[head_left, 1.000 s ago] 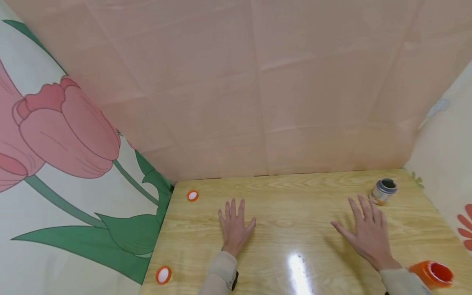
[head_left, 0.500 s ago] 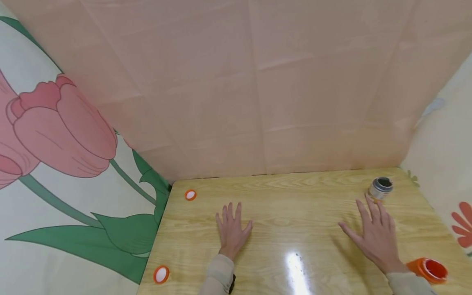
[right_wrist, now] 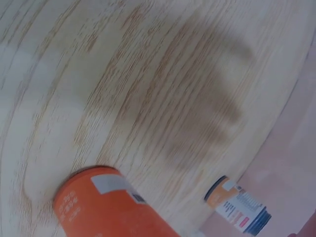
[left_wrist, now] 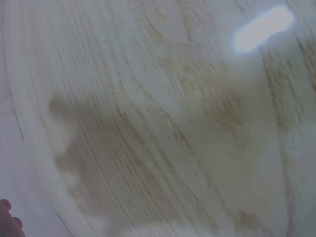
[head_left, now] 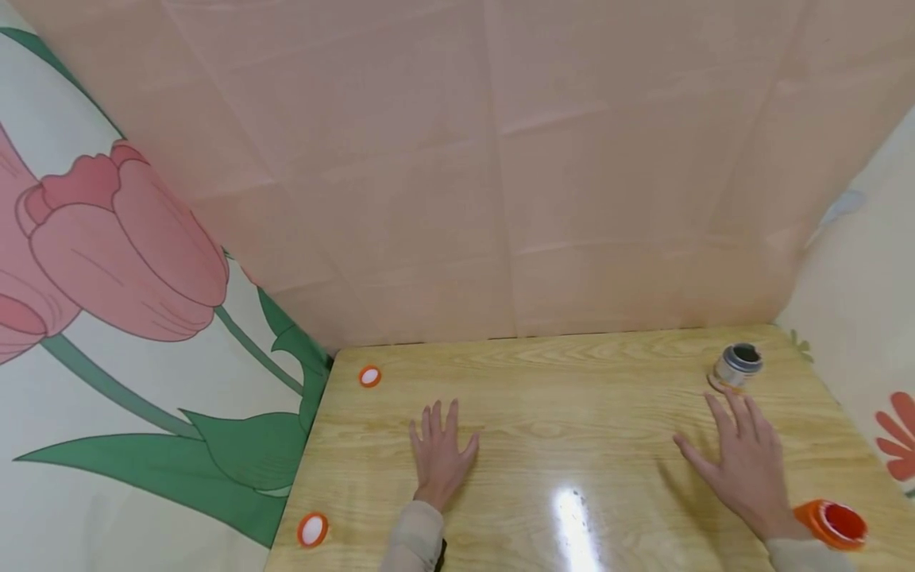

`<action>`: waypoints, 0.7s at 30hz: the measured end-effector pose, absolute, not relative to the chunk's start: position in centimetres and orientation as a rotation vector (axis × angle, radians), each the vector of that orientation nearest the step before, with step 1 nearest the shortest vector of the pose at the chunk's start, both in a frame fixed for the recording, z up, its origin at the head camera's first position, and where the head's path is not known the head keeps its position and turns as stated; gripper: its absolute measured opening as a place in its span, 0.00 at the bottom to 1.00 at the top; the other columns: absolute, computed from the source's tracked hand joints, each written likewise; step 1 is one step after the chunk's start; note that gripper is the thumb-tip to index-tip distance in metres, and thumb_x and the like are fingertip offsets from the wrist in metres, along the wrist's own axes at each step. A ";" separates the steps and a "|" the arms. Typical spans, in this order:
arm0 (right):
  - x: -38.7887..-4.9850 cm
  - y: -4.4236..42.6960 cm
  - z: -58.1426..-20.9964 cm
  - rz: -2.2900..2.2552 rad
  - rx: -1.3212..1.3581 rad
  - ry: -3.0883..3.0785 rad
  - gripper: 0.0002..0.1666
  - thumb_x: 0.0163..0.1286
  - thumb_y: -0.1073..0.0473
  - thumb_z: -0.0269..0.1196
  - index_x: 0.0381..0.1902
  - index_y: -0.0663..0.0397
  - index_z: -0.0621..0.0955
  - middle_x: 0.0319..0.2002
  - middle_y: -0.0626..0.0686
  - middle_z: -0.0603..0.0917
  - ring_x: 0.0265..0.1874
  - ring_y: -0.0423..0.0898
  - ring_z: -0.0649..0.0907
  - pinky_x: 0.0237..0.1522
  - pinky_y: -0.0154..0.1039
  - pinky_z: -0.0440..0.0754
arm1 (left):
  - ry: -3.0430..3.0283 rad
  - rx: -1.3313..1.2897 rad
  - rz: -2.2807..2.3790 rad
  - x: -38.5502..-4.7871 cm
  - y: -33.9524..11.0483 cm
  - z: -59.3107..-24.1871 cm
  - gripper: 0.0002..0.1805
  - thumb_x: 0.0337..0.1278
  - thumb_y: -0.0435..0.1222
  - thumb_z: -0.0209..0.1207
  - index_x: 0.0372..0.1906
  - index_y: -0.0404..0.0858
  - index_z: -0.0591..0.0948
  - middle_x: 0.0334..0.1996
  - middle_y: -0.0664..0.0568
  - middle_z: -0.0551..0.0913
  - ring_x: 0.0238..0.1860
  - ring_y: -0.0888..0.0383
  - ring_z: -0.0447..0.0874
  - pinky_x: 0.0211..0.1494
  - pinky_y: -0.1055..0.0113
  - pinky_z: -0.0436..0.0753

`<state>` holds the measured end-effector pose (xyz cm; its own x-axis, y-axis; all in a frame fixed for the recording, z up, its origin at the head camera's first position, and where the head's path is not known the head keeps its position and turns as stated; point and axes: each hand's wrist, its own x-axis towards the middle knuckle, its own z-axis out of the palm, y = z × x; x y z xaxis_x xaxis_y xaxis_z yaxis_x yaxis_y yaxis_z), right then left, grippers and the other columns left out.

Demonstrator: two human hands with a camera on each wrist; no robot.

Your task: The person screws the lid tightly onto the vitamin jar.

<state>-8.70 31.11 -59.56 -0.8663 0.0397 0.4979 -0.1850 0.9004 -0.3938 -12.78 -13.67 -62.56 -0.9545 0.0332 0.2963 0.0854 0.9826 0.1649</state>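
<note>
My left hand [head_left: 441, 465] is held over the left-middle of the wooden table, fingers spread and holding nothing. Only a bit of its fingertips shows in the left wrist view. My right hand [head_left: 749, 473] hovers above the right side, fingers extended, with its shadow on the wood. Just beyond its fingertips stands a small open jar [head_left: 739, 365] with a dark blue rim and a printed label [right_wrist: 237, 207]. Beside the right wrist is an orange open-topped bottle [head_left: 832, 523], its side partly hidden by the hand. Two orange-rimmed white discs, a far one [head_left: 369, 376] and a near one [head_left: 312, 530], lie at the left.
The wood-grain table [head_left: 557, 381] meets a creased pinkish-tan sheet [head_left: 500, 199] at its back edge. A wall with painted tulips [head_left: 136, 246] borders the left side, and a pale wall [head_left: 865, 318] the right. A lamp glare lies on the front middle.
My left hand has drifted a little left and towards me. My right hand has shifted right and slightly towards me. The jar, bottle and discs stay in place on the table.
</note>
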 end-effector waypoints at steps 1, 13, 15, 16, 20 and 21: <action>-8.6 31.2 -59.5 0.609 0.097 -2.563 0.49 0.56 0.41 0.70 0.68 0.62 0.68 0.72 0.67 0.63 0.70 0.74 0.58 0.61 0.77 0.54 | -2.829 -0.086 -0.252 -12.7 -13.8 -62.6 0.39 0.58 0.60 0.57 0.73 0.51 0.66 0.69 0.43 0.70 0.71 0.42 0.65 0.71 0.34 0.59; -8.3 32.4 -58.8 0.608 0.094 -2.535 0.44 0.54 0.44 0.71 0.61 0.67 0.73 0.66 0.74 0.69 0.66 0.77 0.63 0.69 0.71 0.55 | -2.839 -0.075 -0.259 -11.9 -14.6 -63.0 0.38 0.60 0.60 0.56 0.72 0.50 0.66 0.68 0.42 0.70 0.71 0.42 0.65 0.70 0.34 0.59; -8.3 32.6 -58.7 0.607 0.093 -2.532 0.44 0.54 0.44 0.71 0.60 0.67 0.73 0.65 0.75 0.69 0.66 0.77 0.63 0.71 0.69 0.54 | -2.838 -0.069 -0.267 -11.9 -14.8 -63.1 0.38 0.60 0.60 0.56 0.72 0.50 0.66 0.68 0.42 0.70 0.71 0.42 0.65 0.71 0.33 0.59; -8.2 32.7 -58.6 0.605 0.092 -2.536 0.44 0.55 0.44 0.71 0.60 0.68 0.73 0.65 0.75 0.69 0.66 0.77 0.63 0.72 0.68 0.54 | -2.837 -0.065 -0.270 -11.8 -14.8 -63.1 0.38 0.60 0.59 0.56 0.72 0.50 0.66 0.68 0.42 0.70 0.71 0.42 0.65 0.71 0.33 0.59; -8.1 33.1 -58.3 0.618 0.083 -2.561 0.44 0.58 0.44 0.70 0.61 0.70 0.72 0.67 0.76 0.67 0.69 0.76 0.60 0.76 0.63 0.48 | -2.844 -0.055 -0.266 -11.7 -15.2 -63.2 0.37 0.60 0.60 0.56 0.72 0.49 0.67 0.68 0.42 0.70 0.71 0.42 0.65 0.71 0.34 0.59; -8.0 33.2 -58.1 0.624 0.079 -2.565 0.44 0.58 0.44 0.70 0.61 0.71 0.72 0.67 0.76 0.66 0.69 0.76 0.60 0.77 0.61 0.46 | -2.842 -0.056 -0.268 -11.6 -15.2 -63.2 0.37 0.60 0.59 0.56 0.72 0.49 0.67 0.68 0.42 0.70 0.71 0.42 0.65 0.71 0.34 0.59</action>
